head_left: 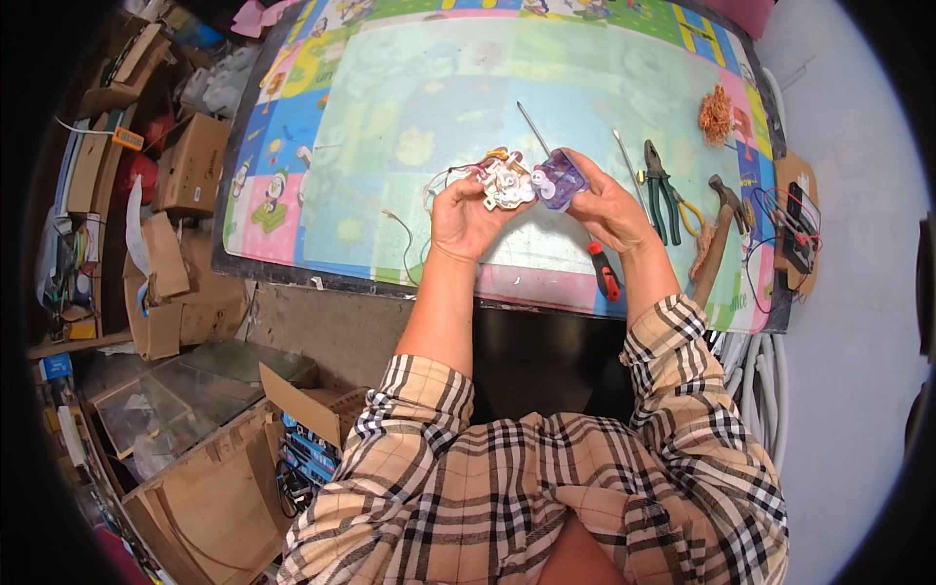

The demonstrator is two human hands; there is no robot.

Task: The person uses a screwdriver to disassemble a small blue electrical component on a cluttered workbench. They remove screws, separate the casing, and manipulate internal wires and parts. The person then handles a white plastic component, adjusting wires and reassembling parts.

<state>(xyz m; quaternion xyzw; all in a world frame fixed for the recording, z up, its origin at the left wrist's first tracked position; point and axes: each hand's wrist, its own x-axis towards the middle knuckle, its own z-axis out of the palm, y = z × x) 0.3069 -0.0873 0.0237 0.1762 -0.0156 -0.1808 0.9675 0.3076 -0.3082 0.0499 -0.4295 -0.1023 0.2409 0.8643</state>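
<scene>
Mechanism, white with wires trailing, sits over the mat; take it as the dial's centre, twelve pointing away from the wearer. The left hand closes thumb and fingers on it. At three, the right hand pinches a purple cover, facing it (whether the two parts touch, I cannot tell). The step in hand looks like working with cover and insides apart; the next move seems to call for a steady hold and slack in the wires.

A metal shaft shows at one, a red handle between four and five. Pliers and hammer crowd three. The mat's near edge runs close at six; the widest room lies from ten to twelve.
</scene>
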